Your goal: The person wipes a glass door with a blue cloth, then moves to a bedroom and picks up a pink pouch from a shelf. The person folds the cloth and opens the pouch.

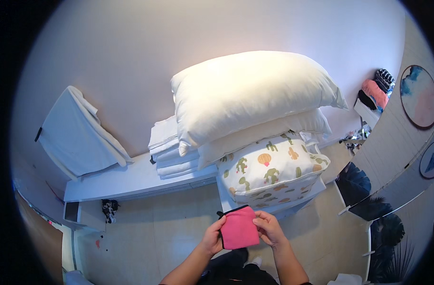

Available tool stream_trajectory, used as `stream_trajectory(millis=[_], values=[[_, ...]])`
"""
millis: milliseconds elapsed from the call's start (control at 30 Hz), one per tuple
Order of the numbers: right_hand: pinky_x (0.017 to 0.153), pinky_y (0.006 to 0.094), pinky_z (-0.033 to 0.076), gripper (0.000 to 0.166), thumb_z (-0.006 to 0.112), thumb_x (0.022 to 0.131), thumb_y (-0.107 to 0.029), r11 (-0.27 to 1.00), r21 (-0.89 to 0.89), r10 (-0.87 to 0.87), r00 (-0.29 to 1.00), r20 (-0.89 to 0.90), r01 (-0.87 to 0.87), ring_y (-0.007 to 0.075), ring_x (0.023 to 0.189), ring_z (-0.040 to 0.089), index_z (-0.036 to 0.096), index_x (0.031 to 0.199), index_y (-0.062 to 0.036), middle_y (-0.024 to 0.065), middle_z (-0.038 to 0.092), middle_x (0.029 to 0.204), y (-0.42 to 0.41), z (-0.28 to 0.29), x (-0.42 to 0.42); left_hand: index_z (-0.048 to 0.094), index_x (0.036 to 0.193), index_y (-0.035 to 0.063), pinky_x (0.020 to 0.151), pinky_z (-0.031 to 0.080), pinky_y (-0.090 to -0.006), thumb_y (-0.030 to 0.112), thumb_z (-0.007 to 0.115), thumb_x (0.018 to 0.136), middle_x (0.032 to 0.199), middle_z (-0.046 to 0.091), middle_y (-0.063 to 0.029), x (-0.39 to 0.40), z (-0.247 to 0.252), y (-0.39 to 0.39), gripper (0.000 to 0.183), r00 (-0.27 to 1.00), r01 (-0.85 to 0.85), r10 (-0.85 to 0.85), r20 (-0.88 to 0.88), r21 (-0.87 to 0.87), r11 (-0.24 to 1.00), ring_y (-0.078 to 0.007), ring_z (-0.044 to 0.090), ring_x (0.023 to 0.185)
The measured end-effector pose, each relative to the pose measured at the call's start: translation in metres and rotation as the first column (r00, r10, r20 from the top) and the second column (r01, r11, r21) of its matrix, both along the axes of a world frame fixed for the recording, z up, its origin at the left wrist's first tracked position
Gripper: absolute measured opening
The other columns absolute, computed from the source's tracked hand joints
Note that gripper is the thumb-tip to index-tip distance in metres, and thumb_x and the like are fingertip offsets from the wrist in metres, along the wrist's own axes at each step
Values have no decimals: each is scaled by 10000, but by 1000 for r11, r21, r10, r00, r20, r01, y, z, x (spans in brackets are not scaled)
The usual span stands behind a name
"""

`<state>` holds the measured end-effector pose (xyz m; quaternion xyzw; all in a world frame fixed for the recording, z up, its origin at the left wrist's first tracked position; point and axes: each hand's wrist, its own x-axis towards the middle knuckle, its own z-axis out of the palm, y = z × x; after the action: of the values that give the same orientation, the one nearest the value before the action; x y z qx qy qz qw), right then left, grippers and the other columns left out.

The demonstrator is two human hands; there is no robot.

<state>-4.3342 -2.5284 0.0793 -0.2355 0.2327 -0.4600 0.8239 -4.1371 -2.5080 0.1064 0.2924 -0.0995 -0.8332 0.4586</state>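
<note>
Between my two hands is a pink cloth (240,228) with black edging, folded to a small square. My left hand (214,235) pinches its left edge, thumb on top, near a black loop at the corner. My right hand (270,228) grips the right edge between thumb and fingers. The cloth is held above the floor, in front of my body. Just beyond it sits a cactus-print fabric storage bag (270,174), with a white pillow (252,92) on top and another pillow (266,133) squeezed between them.
A white shelf (138,181) runs along the wall, bearing a stack of folded white towels (174,149). Another white towel (83,137) leans against the wall at left. Folded clothes (375,92) lie at far right, near panels with leaf pictures (354,180). Small scraps (98,244) dot the floor.
</note>
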Motion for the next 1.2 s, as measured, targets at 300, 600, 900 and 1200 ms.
stream_trajectory(millis=[300,600,900,1200], values=[[582,213,492,228,568,861,-68,982,6,-188,978,-87,189,85,687,598,515,1076,-13,50,626,830,-52,13,-74,496,1143,-78,889,459,-343,208,446,938,1090,593,-162,-65,5,-97,355,982,159,-145,119,-123,979,-219,589,1002],[567,189,472,235,566,867,-67,951,-102,-309,919,-245,293,65,701,586,510,1087,-5,41,618,833,-118,47,-135,554,1080,-46,757,455,-234,178,493,933,981,613,-54,-131,13,-173,275,886,263,-79,457,-355,897,-89,555,845],[533,188,427,250,581,849,-52,971,-145,-219,955,-202,191,64,642,560,509,1085,-16,44,623,808,-165,32,-216,552,1068,-59,755,497,-279,94,646,812,960,623,-97,-214,40,-194,313,732,290,98,674,-439,851,-135,597,828],[625,233,483,246,558,886,-113,970,-204,-191,935,-298,133,89,718,594,526,1100,2,61,636,875,-200,27,-362,564,1045,-50,713,481,-254,124,619,841,909,630,-82,-360,14,-216,274,743,147,195,640,-440,886,-105,577,785]])
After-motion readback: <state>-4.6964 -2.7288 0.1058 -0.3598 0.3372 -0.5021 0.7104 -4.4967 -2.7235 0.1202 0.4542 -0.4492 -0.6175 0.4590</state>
